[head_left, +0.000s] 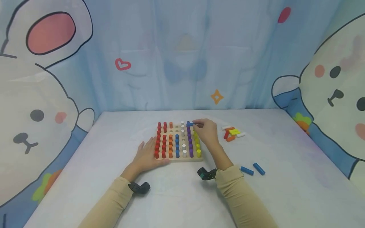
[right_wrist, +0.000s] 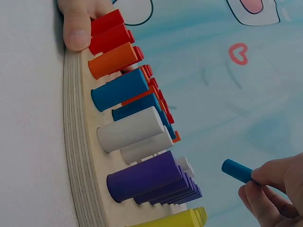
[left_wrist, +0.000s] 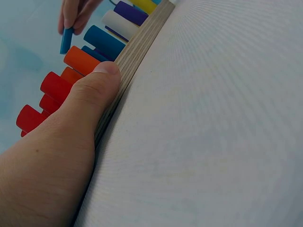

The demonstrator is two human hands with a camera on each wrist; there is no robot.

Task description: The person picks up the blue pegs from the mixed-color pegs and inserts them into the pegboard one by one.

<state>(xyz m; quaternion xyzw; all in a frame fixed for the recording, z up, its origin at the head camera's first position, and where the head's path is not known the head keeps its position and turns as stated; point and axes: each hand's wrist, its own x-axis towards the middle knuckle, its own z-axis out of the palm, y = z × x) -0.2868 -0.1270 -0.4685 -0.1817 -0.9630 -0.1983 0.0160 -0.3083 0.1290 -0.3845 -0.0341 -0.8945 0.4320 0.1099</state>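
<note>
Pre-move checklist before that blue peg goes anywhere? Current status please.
1. Blue peg gripped: ok, pinched by the right hand.
2. Pegboard steadied: ok, left hand at its front-left corner.
3. Empty holes in the blue line: ok, towards the back.
4. Peg parallel to seated pegs: not ok, tilted.
5. Grip firmness: cannot tell.
6. Spare blue pegs visible: ok, two on the table.

Behind the white tabletop point(head_left: 176, 202) there hangs a light blue curtain point(head_left: 182, 79) with soft vertical folds. It shows a red heart outline point(head_left: 123, 68), an orange star point(head_left: 217, 96) and, higher, a red oval point(head_left: 284, 15). At the left side is a large white cartoon animal point(head_left: 45, 91); at the right side, a second cartoon animal point(head_left: 348, 120).
</note>
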